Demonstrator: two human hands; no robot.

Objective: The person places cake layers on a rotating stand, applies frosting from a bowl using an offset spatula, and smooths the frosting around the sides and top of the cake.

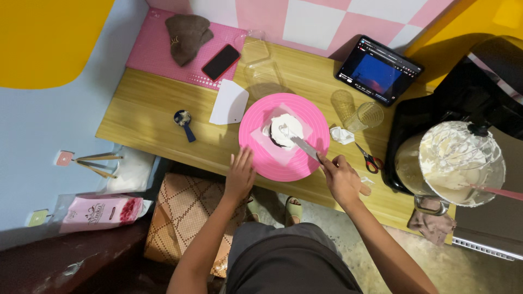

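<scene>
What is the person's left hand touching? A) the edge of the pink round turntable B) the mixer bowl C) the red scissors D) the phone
A: the left hand rests its fingers on the near rim of the pink turntable, while the right hand holds a metal spatula against the small white-frosted cake.

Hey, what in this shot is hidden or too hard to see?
Head view only:
- Spatula handle: hidden inside the right hand.
- Small cake sides: white frosting covers most of them.
- Tablet screen: too small to read.
- Mixer body: cut off by the right edge.
- Left hand palm: faces down on the pink turntable.
</scene>
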